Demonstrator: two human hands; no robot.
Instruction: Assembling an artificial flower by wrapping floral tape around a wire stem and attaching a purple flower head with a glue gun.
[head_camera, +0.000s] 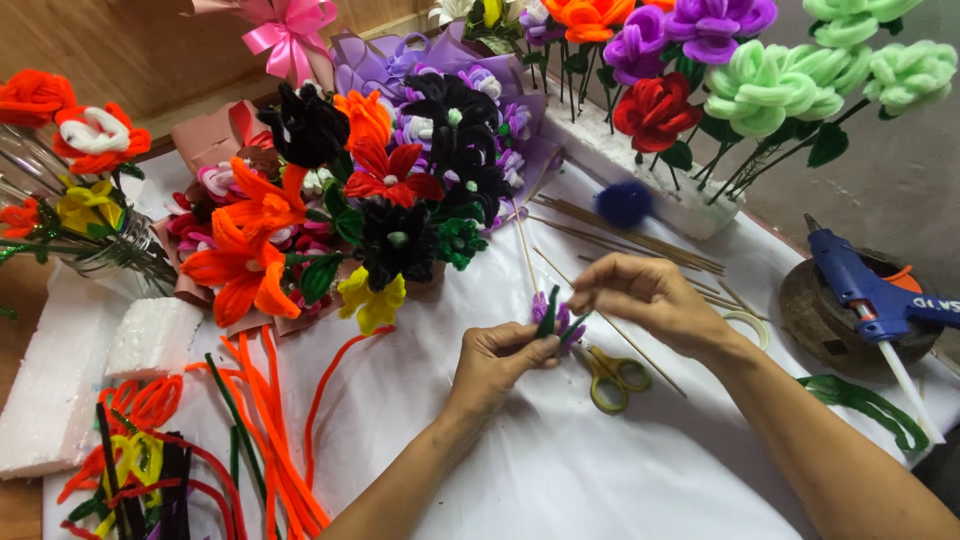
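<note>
My left hand (497, 362) grips a small purple pipe-cleaner flower (556, 320) with a dark green piece wound at its base. A thin wooden stick (524, 250) rises from the flower. My right hand (650, 297) pinches the green piece right beside the flower, fingertips close to my left thumb. Both hands hover over the white cloth (560, 470). Yellow-handled scissors (612, 375) lie just under my hands.
A pile of finished pipe-cleaner flowers (340, 210) lies at the back left. Loose orange pipe cleaners (275, 430) lie left. Foam blocks (90, 370) sit far left. More flowers stand in a foam base (690, 205). A blue glue gun (865, 290) rests right, with wooden sticks (620, 235) behind.
</note>
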